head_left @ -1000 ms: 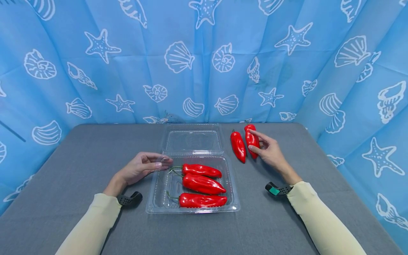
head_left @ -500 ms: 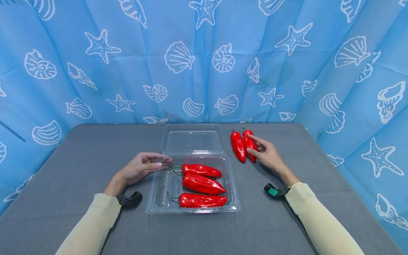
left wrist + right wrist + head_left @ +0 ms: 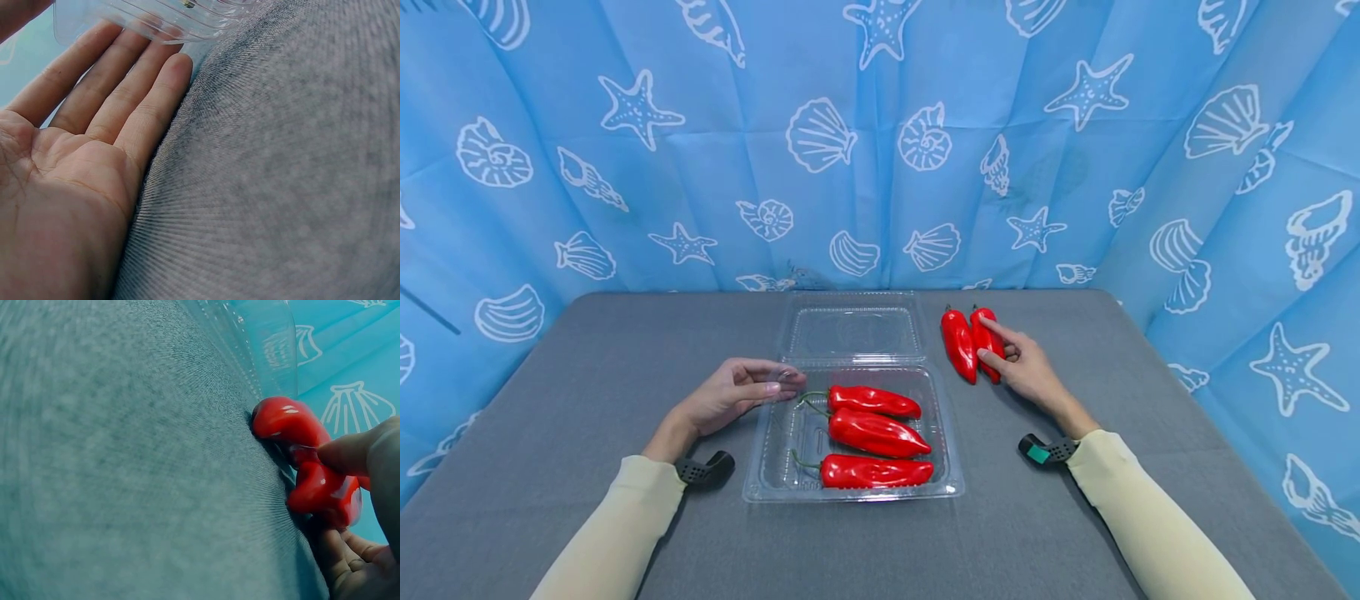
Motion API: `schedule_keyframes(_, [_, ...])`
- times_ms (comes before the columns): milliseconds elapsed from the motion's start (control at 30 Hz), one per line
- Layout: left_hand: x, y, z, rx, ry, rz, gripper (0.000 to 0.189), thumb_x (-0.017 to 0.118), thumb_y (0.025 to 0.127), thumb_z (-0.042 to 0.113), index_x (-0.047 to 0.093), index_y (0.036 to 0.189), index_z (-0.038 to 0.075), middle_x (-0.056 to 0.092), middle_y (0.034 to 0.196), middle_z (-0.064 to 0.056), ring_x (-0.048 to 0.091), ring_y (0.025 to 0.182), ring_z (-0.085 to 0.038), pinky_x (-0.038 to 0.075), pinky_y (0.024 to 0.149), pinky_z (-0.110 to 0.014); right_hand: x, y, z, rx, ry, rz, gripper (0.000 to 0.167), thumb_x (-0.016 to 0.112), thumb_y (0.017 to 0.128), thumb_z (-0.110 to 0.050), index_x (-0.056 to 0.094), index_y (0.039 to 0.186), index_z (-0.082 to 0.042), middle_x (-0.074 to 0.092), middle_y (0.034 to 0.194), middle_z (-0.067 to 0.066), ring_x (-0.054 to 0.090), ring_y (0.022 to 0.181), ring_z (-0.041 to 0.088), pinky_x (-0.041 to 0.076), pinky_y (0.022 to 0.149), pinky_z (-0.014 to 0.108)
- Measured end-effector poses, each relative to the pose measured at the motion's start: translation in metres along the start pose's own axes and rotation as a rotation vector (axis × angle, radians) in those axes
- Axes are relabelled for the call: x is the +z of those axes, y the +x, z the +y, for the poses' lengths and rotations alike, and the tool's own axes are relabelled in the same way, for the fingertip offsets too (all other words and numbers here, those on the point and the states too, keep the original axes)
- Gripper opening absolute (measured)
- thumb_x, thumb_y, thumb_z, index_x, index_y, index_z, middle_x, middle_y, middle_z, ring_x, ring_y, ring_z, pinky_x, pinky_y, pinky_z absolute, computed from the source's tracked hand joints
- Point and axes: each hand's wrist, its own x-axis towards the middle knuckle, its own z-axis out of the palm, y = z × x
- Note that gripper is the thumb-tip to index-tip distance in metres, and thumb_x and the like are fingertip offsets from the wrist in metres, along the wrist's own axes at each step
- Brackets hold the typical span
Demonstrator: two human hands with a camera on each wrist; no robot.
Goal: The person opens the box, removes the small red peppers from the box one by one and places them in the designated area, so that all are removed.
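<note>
My right hand pinches a long red pepper lying on the grey cloth, its thumb on one side and fingers on the other. Right beside it lies another red pepper. In the right wrist view the two rounded pepper ends sit close together. Three more red peppers with green stems lie crosswise in a clear plastic clamshell box. My left hand is at the box's upper left corner, fingers extended against the clear wall in the left wrist view.
The clamshell's clear lid lies folded back behind the base. Grey cloth covers the table, and a blue curtain printed with shells and starfish hangs along its back and sides.
My right hand has slid its pepper left and slightly toward me, up against the neighbouring pepper. The left hand and the clamshell box stay put.
</note>
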Motion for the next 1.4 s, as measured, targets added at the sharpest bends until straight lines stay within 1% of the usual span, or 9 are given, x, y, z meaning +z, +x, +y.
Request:
schedule_keyframes(133, [0.0002,-0.0002,0.0001,0.0,0.001,0.0,0.039,0.059,0.098,-0.002,0.055,0.136,-0.011,0.063,0.134,-0.023,0.062,0.125,-0.029,0.05,0.106,-0.04,0.0009,0.0004,0.0004,-0.006,-0.028,0.016,0.063,0.066,0.098,-0.022,0.042,0.156,-0.016,0.05,0.119,0.025,0.053,0.099,0.035,0.052,0.072,0.034])
schedule_keyframes(433, [0.0007,-0.0004,-0.0002,-0.013,0.015,0.016,0.04,0.059,0.098,-0.001,0.054,0.136,-0.012,0.063,0.134,-0.024,0.062,0.125,-0.029,0.05,0.105,-0.04,0.0046,0.0012,0.0015,-0.027,-0.059,0.055,0.059,0.067,0.098,-0.022,0.046,0.152,-0.011,0.051,0.113,0.024,0.052,0.097,0.033,0.05,0.07,0.033])
schedule_keyframes(733, [0.0004,-0.0005,-0.0005,0.002,0.01,0.002,0.04,0.058,0.098,-0.002,0.054,0.136,-0.013,0.063,0.133,-0.023,0.062,0.125,-0.029,0.05,0.106,-0.04,0.0058,0.0018,0.0005,-0.053,-0.073,0.087,0.058,0.066,0.098,-0.017,0.046,0.151,-0.004,0.052,0.109,0.025,0.052,0.093,0.034,0.048,0.069,0.034])
schedule_keyframes(933, [0.0,-0.0007,-0.0008,0.01,0.01,-0.002,0.039,0.058,0.098,-0.001,0.056,0.136,-0.011,0.064,0.133,-0.021,0.062,0.125,-0.028,0.05,0.106,-0.039,0.0062,0.0021,0.0008,-0.057,-0.073,0.096,0.056,0.065,0.099,-0.017,0.047,0.15,-0.004,0.052,0.108,0.025,0.052,0.093,0.034,0.048,0.069,0.035])
schedule_keyframes(1133, [-0.0002,-0.0008,-0.0014,0.015,0.001,-0.011,0.039,0.058,0.098,-0.001,0.056,0.136,-0.01,0.064,0.133,-0.021,0.062,0.125,-0.028,0.049,0.106,-0.04,0.0075,0.002,0.0012,-0.049,-0.062,0.1,0.056,0.065,0.099,-0.017,0.047,0.15,-0.005,0.051,0.109,0.024,0.051,0.095,0.034,0.047,0.073,0.036])
schedule_keyframes(1400, [-0.0008,-0.0001,-0.0019,0.023,-0.001,-0.014,0.039,0.059,0.098,-0.001,0.057,0.135,-0.01,0.065,0.132,-0.02,0.062,0.125,-0.028,0.05,0.106,-0.04,0.008,0.0017,0.0011,-0.047,-0.038,0.11,0.055,0.066,0.099,-0.017,0.048,0.15,-0.006,0.051,0.111,0.023,0.052,0.095,0.033,0.049,0.073,0.035])
